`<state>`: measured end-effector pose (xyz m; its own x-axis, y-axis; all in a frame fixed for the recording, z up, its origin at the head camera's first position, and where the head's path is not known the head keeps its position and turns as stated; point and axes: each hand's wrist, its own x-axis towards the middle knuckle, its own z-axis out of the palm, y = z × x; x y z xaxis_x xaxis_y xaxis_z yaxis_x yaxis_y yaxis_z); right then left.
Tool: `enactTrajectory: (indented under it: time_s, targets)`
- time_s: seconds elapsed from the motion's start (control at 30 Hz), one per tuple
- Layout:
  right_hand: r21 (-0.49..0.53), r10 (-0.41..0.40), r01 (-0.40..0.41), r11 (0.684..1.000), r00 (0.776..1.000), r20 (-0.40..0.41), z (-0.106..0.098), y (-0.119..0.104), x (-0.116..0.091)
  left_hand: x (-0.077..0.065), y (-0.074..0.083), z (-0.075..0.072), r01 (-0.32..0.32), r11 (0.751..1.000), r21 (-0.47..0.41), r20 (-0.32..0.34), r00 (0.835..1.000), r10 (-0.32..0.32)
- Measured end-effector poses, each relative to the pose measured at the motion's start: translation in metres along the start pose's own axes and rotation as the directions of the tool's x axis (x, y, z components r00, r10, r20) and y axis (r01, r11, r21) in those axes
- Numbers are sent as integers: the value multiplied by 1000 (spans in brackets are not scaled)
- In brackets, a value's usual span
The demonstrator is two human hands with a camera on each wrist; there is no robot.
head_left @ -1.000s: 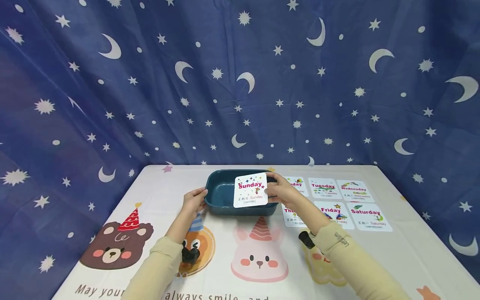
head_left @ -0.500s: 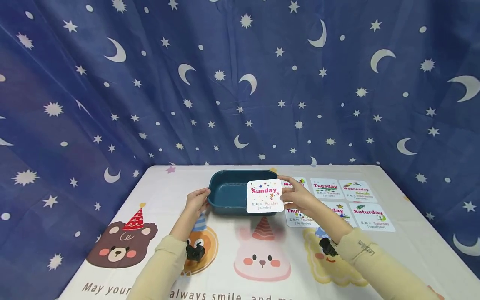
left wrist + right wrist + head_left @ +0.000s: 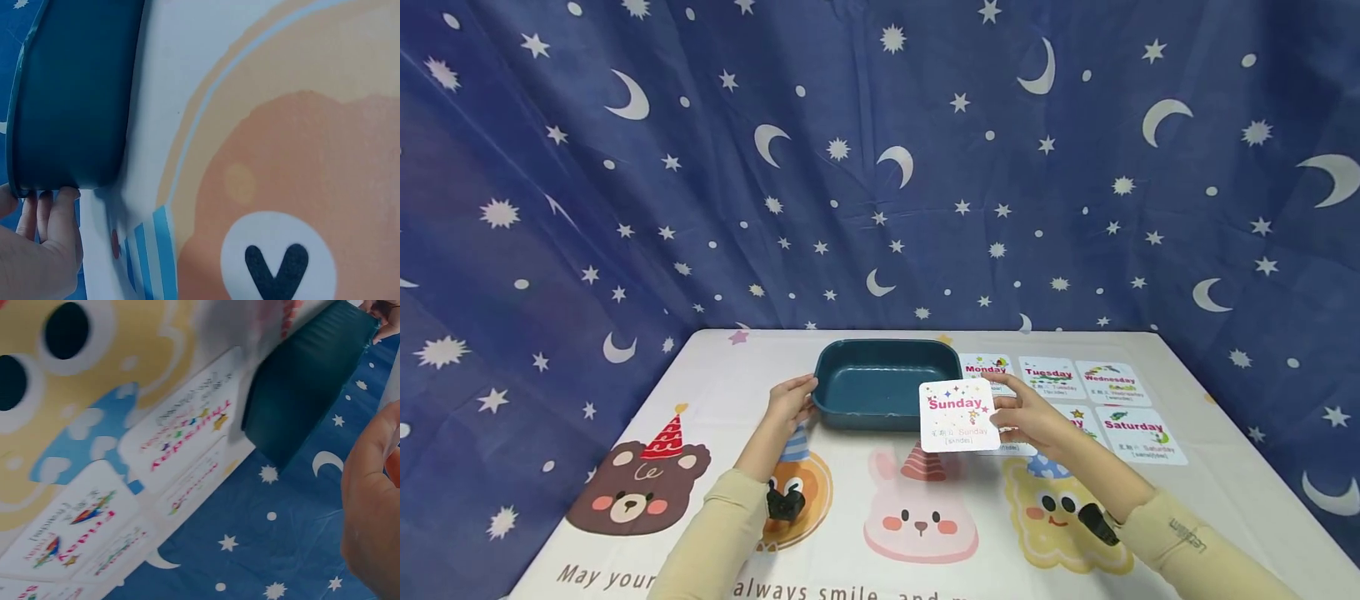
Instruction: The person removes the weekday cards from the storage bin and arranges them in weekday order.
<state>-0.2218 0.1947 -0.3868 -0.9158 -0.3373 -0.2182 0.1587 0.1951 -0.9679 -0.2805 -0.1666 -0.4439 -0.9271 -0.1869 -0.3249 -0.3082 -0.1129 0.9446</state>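
A white card printed "Sunday" [image 3: 957, 417] is held up in front of the basin's right end. My right hand [image 3: 1033, 418] pinches this card by its right edge; in the right wrist view that hand [image 3: 375, 500] shows at the right border. At the left end of the dark teal basin [image 3: 868, 421], my left hand [image 3: 790, 402] grips the rim. The left wrist view has the fingers [image 3: 61, 219] under the basin [image 3: 75, 106], with the thumb at its rim. Nothing shows inside the basin.
Right of the basin lie two rows of day cards, among them Monday [image 3: 985, 363], Tuesday [image 3: 1048, 379], Wednesday [image 3: 1111, 383] and Saturday [image 3: 1141, 435]. A blue curtain [image 3: 880, 167] with moons and stars hangs behind the white cartoon-print tablecloth [image 3: 760, 358].
My right hand has drawn the Sunday card rightward and toward me, from over the middle of the basin to its front right corner. The left hand keeps its hold on the rim.
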Motion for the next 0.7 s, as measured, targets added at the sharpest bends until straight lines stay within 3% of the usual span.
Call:
enactTrajectory:
  time_s: [0.27,0.7]
  targets:
    - [9,18,-18,1000,1000,23,-9,13,-13,1,-1,0,-1,1000,22,-3,1000,1]
    - [-92,44,-53,994,994,-103,-19,33,-29,4,-1,-1,13,999,35,11,1000,-13]
